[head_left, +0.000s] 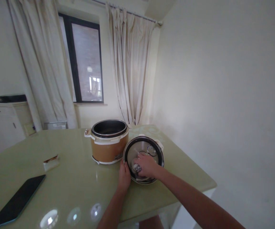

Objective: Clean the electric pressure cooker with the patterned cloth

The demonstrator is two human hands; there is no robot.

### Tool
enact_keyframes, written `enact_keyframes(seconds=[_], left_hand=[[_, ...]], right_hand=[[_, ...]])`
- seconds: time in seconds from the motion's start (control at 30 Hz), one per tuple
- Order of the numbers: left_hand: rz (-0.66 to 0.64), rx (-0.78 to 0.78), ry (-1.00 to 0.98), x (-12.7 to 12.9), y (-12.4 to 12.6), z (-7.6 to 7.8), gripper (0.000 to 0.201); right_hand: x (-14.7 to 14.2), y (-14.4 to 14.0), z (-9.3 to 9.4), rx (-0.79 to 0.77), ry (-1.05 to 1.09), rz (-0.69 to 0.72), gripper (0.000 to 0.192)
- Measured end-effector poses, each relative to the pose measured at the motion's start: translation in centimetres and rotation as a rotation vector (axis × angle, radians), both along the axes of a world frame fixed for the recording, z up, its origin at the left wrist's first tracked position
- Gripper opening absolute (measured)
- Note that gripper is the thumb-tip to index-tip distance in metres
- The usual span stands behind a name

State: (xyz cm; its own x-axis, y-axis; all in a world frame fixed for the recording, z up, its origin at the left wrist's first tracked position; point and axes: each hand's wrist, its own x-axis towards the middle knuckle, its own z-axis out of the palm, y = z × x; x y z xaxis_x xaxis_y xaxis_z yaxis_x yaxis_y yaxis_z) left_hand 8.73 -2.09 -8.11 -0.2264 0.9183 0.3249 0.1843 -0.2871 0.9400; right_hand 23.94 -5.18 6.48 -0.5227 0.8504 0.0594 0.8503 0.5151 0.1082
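On the far right part of the table [80, 184], an upturned cooker lid [143, 159] lies flat, inner metal plate facing up, dark seal ring around the rim. It sits just beside the cooker base [108, 144], touching or nearly touching its right side; can't tell which.

Left hand [124, 176] is at the lid's near-left rim, grip closed on the edge, thumb side against the seal ring. Right hand [147, 166] is inside the lid, over the near part of the plate, fingers curled down and clamped on a small patterned cloth [136, 169], light with dark marks. Cloth is pressed against the plate; most of it is hidden under the hand.

Cooker base: brown body, white trim, dark inner pot visible, open top, upright. White lug handle sticks out on its left.

Rest of table: a dark tablet [17, 201] lies flat near the left front edge, well apart from the hands. A small white folded item with a brown strip [51, 162] lies between tablet and cooker base; too small to identify. Ceiling lights reflect off the glossy top near the front edge.

Behind: window [85, 60] with cream curtains [132, 66], white cabinet [3, 124] at left.
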Motion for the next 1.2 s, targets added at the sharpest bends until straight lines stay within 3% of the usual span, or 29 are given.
enact_keyframes(seconds=[0.2,0.33,0.43,0.5,0.6,0.7,0.77,0.87,0.97,1.1,1.13,1.2], left_hand=[[-0.042,-0.006,0.005,0.2,0.1,0.3,0.049],[-0.007,-0.029,0.024,0.2,0.1,0.4,0.049],[-0.013,-0.02,0.034,0.2,0.0,0.5,0.05],[-0.002,-0.032,0.033,0.2,-0.2,0.5,0.05],[0.005,-0.049,0.008,0.3,-0.3,0.5,0.051],[-0.046,-0.055,-0.019,0.2,-0.5,0.8,0.05],[-0.064,-0.053,-0.022,0.1,-0.6,1.1,0.049],[-0.032,-0.012,-0.003,0.1,-0.9,1.7,0.053],[0.024,0.044,0.034,0.2,-1.3,2.0,0.062],[0.065,0.224,0.219,0.4,-2.3,2.6,0.07],[0.07,0.264,0.297,0.4,-2.6,2.8,0.073],[0.08,0.305,0.462,0.3,-3.1,3.1,0.08]], right_hand=[[2.9,0.9,2.9,0.019,-0.188,-0.103,0.043],[1.6,3.0,4.9,0.185,-0.191,-0.212,0.037],[-0.3,4.2,5.0,0.309,-0.091,-0.264,0.043],[-1.6,4.2,4.2,0.317,-0.03,-0.219,0.051],[-2.8,2.8,2.2,0.185,0.03,-0.053,0.053],[-2.3,0.5,0.7,0.061,0.142,0.037,0.055],[-1.1,-0.9,0.3,0.025,0.251,0.029,0.069],[1.6,-2.6,0.3,0.088,0.409,-0.074,0.085],[4.6,-3.5,-0.7,0.288,0.539,-0.213,0.082],[7.3,-2.9,-4.8,0.531,0.913,-0.455,0.076],[7.7,-2.4,-6.1,0.537,1.053,-0.532,0.08],[7.9,-1.5,-8.2,0.409,1.309,-0.616,0.084]])
